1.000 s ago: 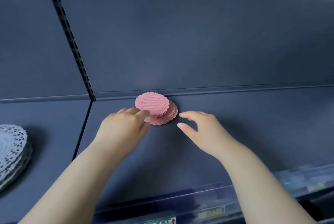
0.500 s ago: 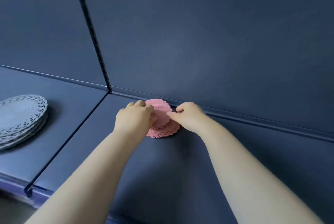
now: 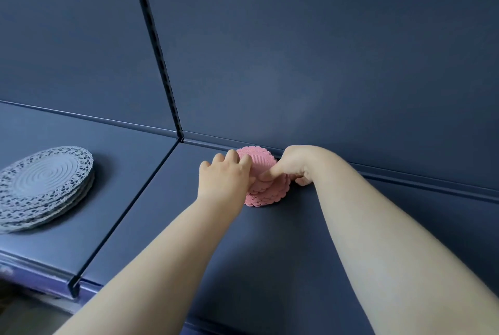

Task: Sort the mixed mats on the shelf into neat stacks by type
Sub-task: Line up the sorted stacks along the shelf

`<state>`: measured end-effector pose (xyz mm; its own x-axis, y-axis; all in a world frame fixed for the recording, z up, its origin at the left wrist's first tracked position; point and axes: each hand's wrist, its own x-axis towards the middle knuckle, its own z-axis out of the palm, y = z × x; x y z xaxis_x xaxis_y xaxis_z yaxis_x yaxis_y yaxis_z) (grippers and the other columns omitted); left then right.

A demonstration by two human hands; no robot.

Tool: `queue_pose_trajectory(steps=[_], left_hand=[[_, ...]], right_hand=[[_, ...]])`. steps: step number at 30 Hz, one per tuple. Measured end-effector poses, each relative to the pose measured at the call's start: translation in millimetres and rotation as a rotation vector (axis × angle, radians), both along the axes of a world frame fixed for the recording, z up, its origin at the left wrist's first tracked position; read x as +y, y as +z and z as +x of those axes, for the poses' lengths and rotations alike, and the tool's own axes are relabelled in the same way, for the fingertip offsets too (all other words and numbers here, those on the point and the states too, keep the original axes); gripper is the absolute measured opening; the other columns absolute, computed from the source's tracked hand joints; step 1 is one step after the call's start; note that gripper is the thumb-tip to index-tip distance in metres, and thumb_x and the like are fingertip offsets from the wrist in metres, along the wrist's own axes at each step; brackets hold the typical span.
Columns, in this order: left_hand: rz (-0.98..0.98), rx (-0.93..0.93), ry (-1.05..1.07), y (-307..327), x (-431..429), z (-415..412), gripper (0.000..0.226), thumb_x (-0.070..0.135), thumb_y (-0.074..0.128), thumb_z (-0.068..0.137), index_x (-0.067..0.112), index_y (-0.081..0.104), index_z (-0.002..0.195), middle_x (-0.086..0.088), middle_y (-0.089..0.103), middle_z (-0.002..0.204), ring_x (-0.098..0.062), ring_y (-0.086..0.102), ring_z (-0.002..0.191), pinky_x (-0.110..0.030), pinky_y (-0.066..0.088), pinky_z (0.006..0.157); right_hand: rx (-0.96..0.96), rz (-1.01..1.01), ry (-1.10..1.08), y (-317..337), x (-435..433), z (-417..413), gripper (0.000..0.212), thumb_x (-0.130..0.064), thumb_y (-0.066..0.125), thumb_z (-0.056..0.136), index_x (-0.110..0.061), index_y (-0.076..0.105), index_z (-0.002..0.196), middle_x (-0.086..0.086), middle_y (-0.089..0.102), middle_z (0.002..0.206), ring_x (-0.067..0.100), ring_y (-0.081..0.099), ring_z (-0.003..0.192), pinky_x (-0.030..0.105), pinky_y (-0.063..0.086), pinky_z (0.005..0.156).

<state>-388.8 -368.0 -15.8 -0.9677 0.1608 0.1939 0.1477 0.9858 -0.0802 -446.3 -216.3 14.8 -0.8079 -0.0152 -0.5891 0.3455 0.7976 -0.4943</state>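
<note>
what changed: a second ago the right hand (image 3: 298, 164) was hanging open, clear of the pile, and only the left hand (image 3: 225, 176) was touching it. Now both are clamped in on the pink scalloped mats (image 3: 270, 194) from either side.

camera: the view has swung too, so the grey lace mats (image 3: 46, 180) show more fully than before.

what it means: my guess is the sorting itself is pretty much done and this is the squaring-up bit. The pink pile is still fanned out, lower mats poking toward the front, so it's not a neat stack yet.

left hand: fingers curled over the left edge of the top mat (image 3: 260, 163), gripping it. Thumb is hidden, so can't say what it's doing.

right hand: one digit laid across the top mat and the rest curled down at the pile's right edge, so it looks like a pinch on the pile.

where the pink mats are: at the back edge of the shelf (image 3: 270, 253), touching or nearly touching the back panel (image 3: 297, 64), right between the two hands.

where the grey ones are: on the next shelf section, left of the seam (image 3: 129, 207), well apart from both hands, stacked but a bit slumped.
</note>
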Motion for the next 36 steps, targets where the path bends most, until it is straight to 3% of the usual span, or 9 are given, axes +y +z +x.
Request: queue_pose_trajectory(steps=[6,12,16,20,23,25,28,33,36], left_hand=[[-0.008,0.016,-0.024,1.1,-2.7,-3.1,0.037,0.048,0.040,0.095,0.020,0.043,0.119,0.001,0.047,0.119,-0.022,0.047,0.106,-0.031,0.030,0.072],[0.097,0.031,-0.007,-5.4,-6.3,-4.3,0.057,0.041,0.056,0.089,0.026,0.030,0.137,0.001,0.031,0.133,-0.019,0.043,0.112,-0.030,0.033,0.071],[0.343,-0.122,0.022,-0.5,-14.5,-7.0,0.086,0.050,0.057,0.086,0.027,0.003,0.149,-0.003,0.022,0.145,-0.023,0.037,0.124,-0.034,0.040,0.087],[0.710,-0.306,0.080,2.1,-28.0,-10.9,0.101,0.049,0.072,0.074,0.018,0.011,0.148,-0.007,0.042,0.139,-0.024,0.043,0.124,-0.037,0.041,0.095],[0.937,-0.358,0.078,9.1,-30.9,-7.0,0.082,0.041,0.077,0.072,0.014,0.035,0.137,0.001,0.054,0.121,-0.018,0.052,0.109,-0.026,0.041,0.085],[0.972,-0.360,0.018,13.7,-29.1,-2.3,0.053,0.037,0.077,0.074,0.014,0.050,0.114,0.007,0.056,0.100,-0.014,0.053,0.093,-0.022,0.039,0.071],[1.001,-0.375,-0.080,20.9,-22.1,6.5,0.031,0.032,0.075,0.077,0.014,0.053,0.090,0.007,0.057,0.082,-0.012,0.053,0.076,-0.021,0.039,0.059],[0.964,-0.381,-0.155,34.1,0.2,25.4,0.028,0.025,0.074,0.077,0.009,0.058,0.094,-0.003,0.066,0.090,-0.022,0.062,0.086,-0.039,0.052,0.077],[0.948,-0.348,-0.162,41.0,12.8,41.8,0.027,0.022,0.076,0.075,0.010,0.060,0.094,-0.001,0.068,0.088,-0.020,0.063,0.084,-0.037,0.052,0.076]], right_hand=[[0.048,-0.110,-0.136,-9.4,-7.7,4.5,0.044,-0.029,0.081,0.062,-0.012,0.063,0.098,0.005,0.063,0.105,0.021,0.058,0.098,0.032,0.048,0.087],[0.151,-0.178,-0.214,-14.7,-17.4,15.4,0.048,-0.023,0.079,0.060,-0.007,0.061,0.101,0.010,0.065,0.099,0.027,0.061,0.091,0.034,0.049,0.083],[0.191,-0.282,-0.274,-17.3,-20.8,28.3,0.053,-0.022,0.077,0.057,-0.006,0.055,0.102,0.016,0.066,0.095,0.030,0.063,0.079,0.034,0.052,0.074],[0.283,-0.407,-0.315,-17.6,-18.8,43.2,0.044,-0.015,0.077,0.067,-0.012,0.052,0.103,0.007,0.065,0.097,0.023,0.064,0.084,0.033,0.053,0.074],[0.368,-0.488,-0.310,-11.6,-14.1,57.5,0.043,-0.013,0.077,0.070,-0.016,0.053,0.105,-0.002,0.063,0.098,0.016,0.062,0.091,0.031,0.052,0.076],[0.405,-0.548,-0.311,-6.7,-8.3,68.4,0.042,-0.010,0.076,0.071,-0.014,0.054,0.107,-0.003,0.063,0.095,0.015,0.062,0.088,0.030,0.052,0.071],[0.445,-0.594,-0.327,-1.8,6.7,84.0,0.040,-0.007,0.075,0.072,-0.012,0.054,0.106,-0.002,0.064,0.096,0.014,0.063,0.086,0.026,0.049,0.065],[0.515,-0.532,-0.327,7.6,33.8,113.2,0.037,-0.010,0.077,0.071,-0.017,0.055,0.100,-0.003,0.065,0.097,0.014,0.064,0.088,0.030,0.054,0.072],[0.589,-0.464,-0.317,12.7,45.8,134.7,0.037,-0.015,0.079,0.068,-0.024,0.056,0.095,-0.008,0.065,0.095,0.008,0.064,0.085,0.028,0.055,0.070]])
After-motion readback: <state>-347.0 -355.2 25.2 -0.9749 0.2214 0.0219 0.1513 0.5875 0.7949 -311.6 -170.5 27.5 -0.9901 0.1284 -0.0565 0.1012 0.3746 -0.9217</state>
